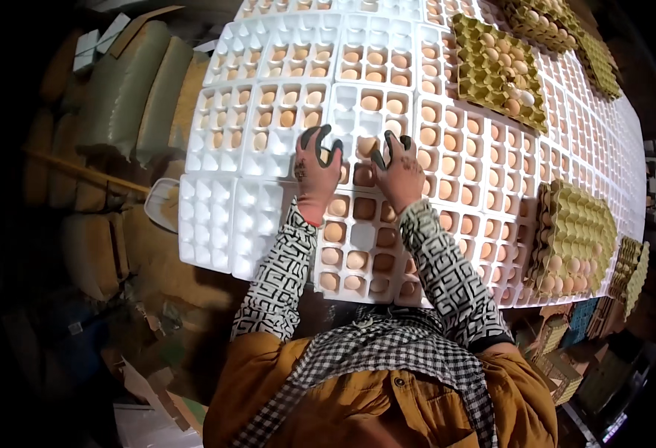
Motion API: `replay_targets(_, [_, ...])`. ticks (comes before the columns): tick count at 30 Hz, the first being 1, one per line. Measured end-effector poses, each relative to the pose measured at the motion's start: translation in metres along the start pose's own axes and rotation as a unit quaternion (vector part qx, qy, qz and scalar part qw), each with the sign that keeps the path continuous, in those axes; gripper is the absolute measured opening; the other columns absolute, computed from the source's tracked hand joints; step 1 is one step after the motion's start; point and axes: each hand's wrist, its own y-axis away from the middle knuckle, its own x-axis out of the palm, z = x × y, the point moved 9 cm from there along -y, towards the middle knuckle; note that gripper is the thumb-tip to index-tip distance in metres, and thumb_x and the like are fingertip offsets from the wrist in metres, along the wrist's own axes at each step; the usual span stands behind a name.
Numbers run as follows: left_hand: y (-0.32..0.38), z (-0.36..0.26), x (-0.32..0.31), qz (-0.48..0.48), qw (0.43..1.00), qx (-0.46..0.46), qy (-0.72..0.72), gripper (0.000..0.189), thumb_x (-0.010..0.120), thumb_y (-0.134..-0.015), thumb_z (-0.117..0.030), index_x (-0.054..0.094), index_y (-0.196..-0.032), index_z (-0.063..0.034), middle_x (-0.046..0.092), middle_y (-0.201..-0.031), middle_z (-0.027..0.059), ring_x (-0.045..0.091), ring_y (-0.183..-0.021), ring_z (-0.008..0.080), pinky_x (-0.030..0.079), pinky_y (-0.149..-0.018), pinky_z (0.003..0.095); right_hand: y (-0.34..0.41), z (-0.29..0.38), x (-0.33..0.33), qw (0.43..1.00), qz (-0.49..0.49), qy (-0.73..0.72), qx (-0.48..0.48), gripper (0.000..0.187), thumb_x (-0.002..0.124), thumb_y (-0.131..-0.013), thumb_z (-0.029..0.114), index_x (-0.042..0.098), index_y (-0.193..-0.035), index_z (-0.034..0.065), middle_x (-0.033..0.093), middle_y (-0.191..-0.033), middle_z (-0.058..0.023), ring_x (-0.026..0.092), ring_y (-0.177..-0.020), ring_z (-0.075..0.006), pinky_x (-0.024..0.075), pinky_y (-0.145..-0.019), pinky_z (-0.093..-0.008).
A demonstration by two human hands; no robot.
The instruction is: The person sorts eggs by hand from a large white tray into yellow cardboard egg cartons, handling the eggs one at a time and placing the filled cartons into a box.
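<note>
My left hand (318,168), in a pink glove with dark fingertips, is over a white foam egg tray (346,98). Its thumb and fingers curve apart around a partly hidden egg (325,155); whether they grip it I cannot tell. My right hand (399,168), gloved alike, hovers over the same tray's right side with fingers spread and no egg seen in its grasp. A pale egg (393,126) lies in a cell just beyond its fingertips. Between the hands a brown egg (367,147) sits in the tray. Some cells in this tray hold no egg.
More white foam trays (210,179) cover the table, many filled with eggs. Yellowish pulp egg trays (473,73) lie on top at the upper right, and a stack of them (577,224) stands at the right. Full sacks (123,89) and a white scoop-like thing (162,204) are at the left.
</note>
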Motion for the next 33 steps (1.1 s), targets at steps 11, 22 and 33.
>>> replay_targets(11, [0.015, -0.025, 0.063, 0.058, 0.976, 0.176, -0.114, 0.039, 0.065, -0.082, -0.009, 0.059, -0.120, -0.0024, 0.059, -0.118, 0.0161, 0.051, -0.115, 0.0347, 0.036, -0.105, 0.0447, 0.113, -0.125, -0.226, 0.952, -0.267, -0.046, -0.143, 0.051, 0.070, -0.069, 0.010, 0.060, -0.118, 0.0025, 0.056, -0.124, -0.0183, 0.052, -0.117, -0.0354, 0.0406, -0.102, -0.0431])
replay_targets(22, [0.210, -0.408, 0.275, 0.446, 0.825, 0.345, -0.033, 0.057, 0.076, -0.070, -0.026, 0.056, -0.121, -0.0098, 0.060, -0.114, 0.0118, 0.057, -0.102, 0.0289, 0.044, -0.090, 0.0400, 0.215, -0.369, -0.360, 0.956, -0.163, 0.128, 0.207, 0.046, 0.080, -0.068, 0.035, 0.059, -0.097, 0.0050, 0.064, -0.084, -0.0124, 0.065, -0.077, -0.0270, 0.0507, -0.069, -0.0389])
replay_targets(33, [0.205, -0.447, 0.301, 0.541, 0.807, -0.044, 0.232, 0.034, 0.065, -0.080, -0.013, 0.061, -0.111, -0.0009, 0.060, -0.100, 0.0071, 0.062, -0.091, 0.0178, 0.053, -0.078, 0.0297, 0.184, -0.404, -0.371, 0.948, 0.059, 0.302, -0.084, 0.040, 0.076, -0.073, 0.025, 0.066, -0.111, 0.0163, 0.061, -0.114, -0.0130, 0.061, -0.102, -0.0272, 0.0512, -0.085, -0.0368])
